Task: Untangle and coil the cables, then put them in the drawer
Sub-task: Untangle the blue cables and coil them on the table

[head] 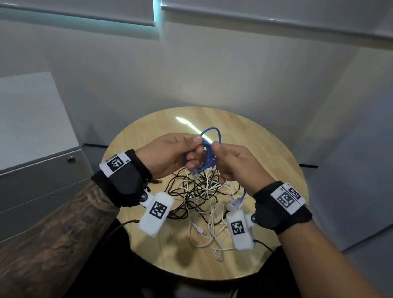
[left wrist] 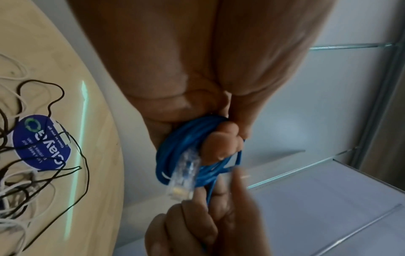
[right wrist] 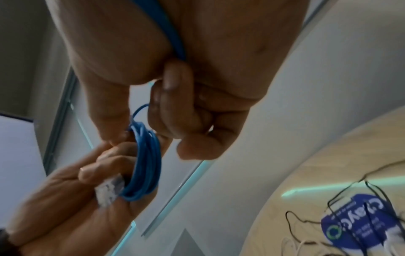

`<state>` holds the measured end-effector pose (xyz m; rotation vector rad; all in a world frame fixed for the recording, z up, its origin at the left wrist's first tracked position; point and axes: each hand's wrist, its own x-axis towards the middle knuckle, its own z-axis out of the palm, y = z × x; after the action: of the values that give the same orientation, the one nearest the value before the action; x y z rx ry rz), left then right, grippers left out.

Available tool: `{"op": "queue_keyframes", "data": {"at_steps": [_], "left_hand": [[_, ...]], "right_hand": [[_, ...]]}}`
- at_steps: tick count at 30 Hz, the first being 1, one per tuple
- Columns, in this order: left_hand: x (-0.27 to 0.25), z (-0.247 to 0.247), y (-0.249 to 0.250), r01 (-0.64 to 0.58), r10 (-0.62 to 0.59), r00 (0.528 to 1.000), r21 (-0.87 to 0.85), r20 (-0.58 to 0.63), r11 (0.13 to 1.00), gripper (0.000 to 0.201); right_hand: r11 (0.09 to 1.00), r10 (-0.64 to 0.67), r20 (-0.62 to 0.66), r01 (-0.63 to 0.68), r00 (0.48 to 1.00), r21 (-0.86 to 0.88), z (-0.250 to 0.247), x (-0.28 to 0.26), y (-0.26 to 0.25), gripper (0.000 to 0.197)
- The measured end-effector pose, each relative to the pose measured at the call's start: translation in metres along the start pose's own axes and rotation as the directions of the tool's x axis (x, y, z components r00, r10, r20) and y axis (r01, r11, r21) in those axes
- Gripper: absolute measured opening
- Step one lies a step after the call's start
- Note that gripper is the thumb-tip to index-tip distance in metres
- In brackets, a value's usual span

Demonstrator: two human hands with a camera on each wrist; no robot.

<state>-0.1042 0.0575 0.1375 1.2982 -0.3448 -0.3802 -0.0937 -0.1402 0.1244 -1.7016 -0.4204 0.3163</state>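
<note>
Blue cable point(head: 206, 155): one coil in left hand point(head: 168, 154) grip; right hand point(head: 237, 164) grip pinches its strand; two clear plugs.

A round wooden table point(head: 259, 141) stands against a pale wall point(head: 222, 74), its top catching a streak of reflected light. A blue oval sticker point(left wrist: 41, 143) with white lettering and a green ring logo lies flat on the wood — the print reads upside down in the left wrist view. Left of the table sits a grey cabinet point(head: 18, 130) with a small round lock. Above, two grey roller blinds point(head: 278, 4) hang side by side — a bead chain between them.
</note>
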Motion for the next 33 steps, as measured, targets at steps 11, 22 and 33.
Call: {"op": "queue_keyframes", "data": {"at_steps": [11, 22, 33], "left_hand": [[0.019, -0.003, -0.032, -0.013, 0.023, 0.986, 0.063, -0.164, 0.998, 0.033], [0.038, -0.052, -0.11, 0.041, -0.212, 0.819, -0.314, -0.534, 0.948, 0.029], [0.048, -0.051, -0.133, 0.192, -0.356, 0.869, -0.43, -0.343, 0.882, 0.038]], "right_hand": [[0.995, -0.036, -0.13, 0.024, 0.991, -0.093, 0.003, 0.011, 0.026, 0.03], [0.947, 0.32, -0.043, -0.318, 0.947, 0.05, -0.01, 0.023, 0.109, 0.006], [0.874, 0.391, -0.28, -0.259, 0.877, 0.411, 0.0, 0.04, 0.136, 0.019]]}}
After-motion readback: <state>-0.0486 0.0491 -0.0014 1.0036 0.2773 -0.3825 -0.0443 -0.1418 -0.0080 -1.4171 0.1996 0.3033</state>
